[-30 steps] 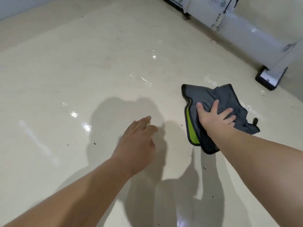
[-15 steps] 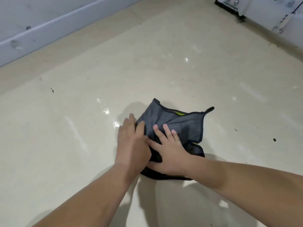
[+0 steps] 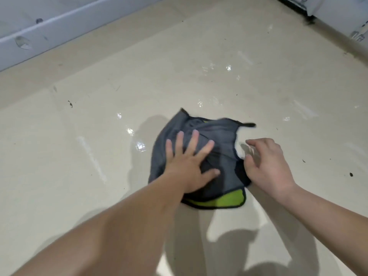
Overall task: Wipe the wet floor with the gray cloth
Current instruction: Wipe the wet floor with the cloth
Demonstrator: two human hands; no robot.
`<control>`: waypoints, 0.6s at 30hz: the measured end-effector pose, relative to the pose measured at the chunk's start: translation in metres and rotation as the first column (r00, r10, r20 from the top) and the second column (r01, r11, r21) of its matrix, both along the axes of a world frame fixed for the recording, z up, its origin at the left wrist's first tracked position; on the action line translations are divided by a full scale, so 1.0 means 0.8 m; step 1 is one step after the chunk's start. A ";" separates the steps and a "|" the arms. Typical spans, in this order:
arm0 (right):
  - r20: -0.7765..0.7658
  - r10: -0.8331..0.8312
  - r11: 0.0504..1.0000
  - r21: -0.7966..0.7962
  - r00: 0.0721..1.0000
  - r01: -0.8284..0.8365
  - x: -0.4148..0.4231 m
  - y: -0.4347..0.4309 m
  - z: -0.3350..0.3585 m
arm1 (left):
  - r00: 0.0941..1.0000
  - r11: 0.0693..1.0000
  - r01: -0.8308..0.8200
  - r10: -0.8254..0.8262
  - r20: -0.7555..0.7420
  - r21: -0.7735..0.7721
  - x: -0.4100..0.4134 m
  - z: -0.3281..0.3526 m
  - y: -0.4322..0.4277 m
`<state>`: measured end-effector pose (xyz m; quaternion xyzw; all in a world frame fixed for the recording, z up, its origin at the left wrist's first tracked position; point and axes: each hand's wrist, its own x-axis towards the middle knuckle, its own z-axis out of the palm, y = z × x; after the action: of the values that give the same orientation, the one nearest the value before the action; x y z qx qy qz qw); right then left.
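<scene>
The gray cloth point(image 3: 219, 134), with a black hem and a bright green underside showing at its near edge, lies bunched on the glossy beige floor point(image 3: 79, 176). My left hand point(image 3: 189, 168) presses flat on its left half, fingers spread. My right hand point(image 3: 268, 166) is at the cloth's right edge with the fingers curled and apart, the thumb by the hem; it grips nothing that I can see. Water glints in small patches point(image 3: 140, 146) just left of the cloth and in more patches farther off point(image 3: 228, 67).
A pale wall with a chipped baseboard point(image 3: 59, 22) runs along the upper left. White equipment on a dark base point(image 3: 298, 5) stands in the upper right corner. Small dark specks point(image 3: 351, 174) dot the floor.
The cloth slid left from the right side to the centre. My left hand came onto it and now presses it alone; my right hand came off to its right edge. The green underside now shows at the near edge.
</scene>
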<state>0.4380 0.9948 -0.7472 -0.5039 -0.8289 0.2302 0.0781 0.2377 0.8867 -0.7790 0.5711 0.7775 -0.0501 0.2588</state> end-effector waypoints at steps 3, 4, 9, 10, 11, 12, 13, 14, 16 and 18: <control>0.010 0.058 0.997 -0.059 0.998 -0.058 -0.020 -0.001 0.004 | 0.938 0.942 -0.336 0.334 -0.091 -0.009 -0.064 -0.003 -0.025; 0.005 0.084 0.994 -0.077 0.996 -0.083 -0.025 -0.003 0.006 | 0.899 0.902 -0.430 0.422 -0.119 -0.043 -0.077 -0.004 -0.039; -0.050 0.066 0.987 -0.141 0.997 -0.073 -0.019 -0.004 0.012 | 0.803 0.808 -0.590 0.588 -0.093 0.011 -0.027 -0.014 -0.086; -0.044 0.035 0.988 -0.146 0.998 -0.041 -0.008 0.004 0.012 | 0.821 0.824 -0.565 0.565 -0.079 0.027 -0.007 -0.015 -0.082; -0.022 0.008 0.989 -0.148 1.000 -0.012 0.003 0.013 0.012 | 0.850 0.854 -0.519 0.520 -0.086 0.031 0.011 -0.018 -0.076; 0.013 -0.017 0.989 -0.149 1.000 0.019 0.016 0.024 0.011 | 0.884 0.890 -0.455 0.456 -0.104 0.034 0.026 -0.021 -0.068; 0.052 -0.048 0.987 -0.150 0.997 0.056 0.032 0.037 0.011 | 0.914 0.922 -0.386 0.387 -0.122 0.036 0.039 -0.023 -0.054; 0.087 -0.083 0.984 -0.151 0.993 0.095 0.044 0.051 0.012 | 0.936 0.945 -0.326 0.328 -0.127 0.039 0.046 -0.023 -0.038; 0.147 -0.117 0.976 -0.165 0.982 0.141 0.066 0.084 0.013 | 0.962 0.968 -0.243 0.248 -0.115 0.058 0.049 -0.023 0.002; 0.229 -0.087 0.969 -0.205 0.969 0.136 0.079 0.114 0.016 | 0.972 0.975 -0.213 0.217 -0.092 0.057 0.042 -0.022 0.051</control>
<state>0.5011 1.0862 -0.7347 -0.5776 -0.7722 0.2585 -0.0567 0.2711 0.9274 -0.7966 0.4863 0.8474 -0.0313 0.2110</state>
